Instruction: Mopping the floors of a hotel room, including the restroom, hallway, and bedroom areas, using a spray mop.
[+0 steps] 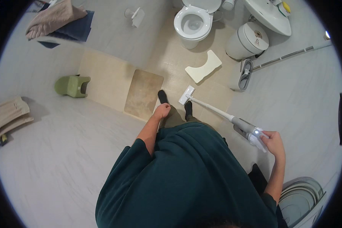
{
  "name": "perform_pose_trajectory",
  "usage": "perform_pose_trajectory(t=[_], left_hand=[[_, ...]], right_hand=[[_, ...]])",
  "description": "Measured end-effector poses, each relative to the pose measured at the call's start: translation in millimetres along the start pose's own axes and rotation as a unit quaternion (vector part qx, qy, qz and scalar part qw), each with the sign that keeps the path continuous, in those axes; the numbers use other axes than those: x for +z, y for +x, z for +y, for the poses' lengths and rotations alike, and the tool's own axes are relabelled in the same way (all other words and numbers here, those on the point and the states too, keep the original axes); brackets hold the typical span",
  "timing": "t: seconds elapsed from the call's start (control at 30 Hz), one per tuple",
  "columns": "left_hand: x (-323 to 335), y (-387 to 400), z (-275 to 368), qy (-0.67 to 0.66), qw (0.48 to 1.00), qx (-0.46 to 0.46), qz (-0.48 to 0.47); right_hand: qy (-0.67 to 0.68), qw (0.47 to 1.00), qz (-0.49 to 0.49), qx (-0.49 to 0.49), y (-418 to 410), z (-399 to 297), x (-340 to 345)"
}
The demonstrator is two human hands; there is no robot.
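My right hand [273, 144] grips the handle of a white and grey cordless stick vacuum cleaner [243, 125]. A light glows on its body near my fingers. Its tube slants down to the left, and the flat white floor head [186, 95] lies on the beige tiles, just ahead of my right foot. My left hand [163, 110] hangs in front of my left thigh with its fingers curled in, and I see nothing held in it. Beyond that hand, a brown bath mat [144, 94] lies on the floor by my left foot in a black sock.
Ahead are a cream curved footstool [203, 68], a toilet [193, 25] with its lid up, a white lidded bin [248, 40] and a washbasin [269, 17]. A flat mop [282, 59] stands in its narrow bucket [241, 85]. At left is a green plastic seat [71, 85]; towels [57, 20] hang upper left.
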State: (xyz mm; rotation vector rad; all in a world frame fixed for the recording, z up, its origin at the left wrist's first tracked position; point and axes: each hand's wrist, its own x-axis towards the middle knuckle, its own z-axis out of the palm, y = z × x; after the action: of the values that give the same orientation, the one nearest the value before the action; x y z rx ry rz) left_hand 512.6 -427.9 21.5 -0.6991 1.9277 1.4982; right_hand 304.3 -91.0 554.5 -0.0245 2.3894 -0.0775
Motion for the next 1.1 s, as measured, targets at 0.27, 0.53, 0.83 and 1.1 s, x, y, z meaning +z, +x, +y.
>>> perform_pose_trajectory(t=[0.27,0.53,0.83,1.1], left_hand=[[-16.0,11.4,-16.5,0.066,0.996,-0.018,-0.060],[-103.4,53.9,-52.5,0.131,0.991,0.018,-0.031],[-143.1,77.6,-10.6,0.062,0.998,-0.002,0.006],[-156.3,64.6,-14.0,0.114,0.993,-0.006,-0.035]], right_hand=[[0.065,0.992,0.039,0.104,-34.0,-18.6,-46.1],[0.062,0.980,0.124,0.145,-64.3,-44.9,-59.9],[0.122,0.958,0.205,0.159,-26.0,4.3,-32.2],[0.183,0.944,0.235,0.144,-20.5,34.0,-31.5]])
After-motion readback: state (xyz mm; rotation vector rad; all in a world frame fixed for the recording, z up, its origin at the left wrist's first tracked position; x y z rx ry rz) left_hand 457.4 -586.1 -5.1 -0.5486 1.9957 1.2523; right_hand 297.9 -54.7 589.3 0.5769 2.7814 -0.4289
